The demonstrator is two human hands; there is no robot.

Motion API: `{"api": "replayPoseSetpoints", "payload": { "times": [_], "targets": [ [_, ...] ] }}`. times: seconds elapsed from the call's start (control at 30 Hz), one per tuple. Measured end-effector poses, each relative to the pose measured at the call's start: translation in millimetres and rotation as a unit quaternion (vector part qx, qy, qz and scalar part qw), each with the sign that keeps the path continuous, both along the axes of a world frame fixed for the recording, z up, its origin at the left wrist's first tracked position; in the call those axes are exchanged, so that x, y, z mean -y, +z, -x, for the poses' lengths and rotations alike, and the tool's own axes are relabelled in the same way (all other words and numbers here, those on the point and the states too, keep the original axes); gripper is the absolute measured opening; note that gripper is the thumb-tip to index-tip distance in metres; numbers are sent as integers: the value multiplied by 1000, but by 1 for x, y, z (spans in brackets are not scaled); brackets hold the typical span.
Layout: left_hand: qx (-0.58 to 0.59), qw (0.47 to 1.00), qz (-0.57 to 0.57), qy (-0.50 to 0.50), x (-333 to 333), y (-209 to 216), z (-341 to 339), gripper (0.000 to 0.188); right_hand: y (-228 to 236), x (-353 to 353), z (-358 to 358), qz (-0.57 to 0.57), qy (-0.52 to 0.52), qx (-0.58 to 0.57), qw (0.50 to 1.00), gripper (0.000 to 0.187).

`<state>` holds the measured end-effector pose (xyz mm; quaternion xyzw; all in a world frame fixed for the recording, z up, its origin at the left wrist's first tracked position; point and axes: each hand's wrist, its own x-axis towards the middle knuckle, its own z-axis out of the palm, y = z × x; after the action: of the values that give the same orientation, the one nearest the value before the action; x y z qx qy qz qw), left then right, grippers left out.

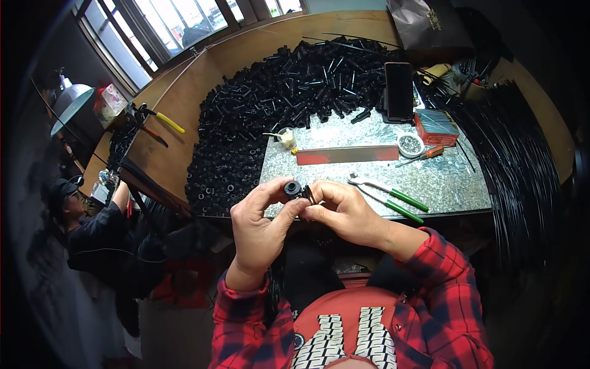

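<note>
My left hand is closed around a black tubular part, its round, hollow end tipped up between thumb and forefinger. Against it, my right hand pinches a thin dark piece; its exact kind is too small to make out. Both hands meet just above the front edge of the speckled worktop. Green-handled pliers lie with jaws apart, close to the right hand. Behind the hands sits a long reddish-brown bar.
Black tubular parts are heaped at the back and left. A phone stands near a red box, a white dish and a screwdriver. Long black rods hang over the right edge. Another person sits at left.
</note>
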<state>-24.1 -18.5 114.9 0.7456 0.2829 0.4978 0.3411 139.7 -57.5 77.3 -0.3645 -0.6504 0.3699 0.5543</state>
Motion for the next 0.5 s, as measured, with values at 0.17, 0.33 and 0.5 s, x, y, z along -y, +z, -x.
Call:
{"api": "replayPoseSetpoints", "payload": {
  "times": [0.17,0.33,0.5],
  "targets": [
    [-30,999,-41,6,1,-6,1,28,-7,-7,-7,146,104,-88,980,13],
    [-81,995,-54,6,1,-5,9,27,-10,-9,-5,171,131,-77,974,15],
    [-58,994,23,-86,1,-10,12,21,-15,-7,-2,124,65,0,990,17]
  ]
}}
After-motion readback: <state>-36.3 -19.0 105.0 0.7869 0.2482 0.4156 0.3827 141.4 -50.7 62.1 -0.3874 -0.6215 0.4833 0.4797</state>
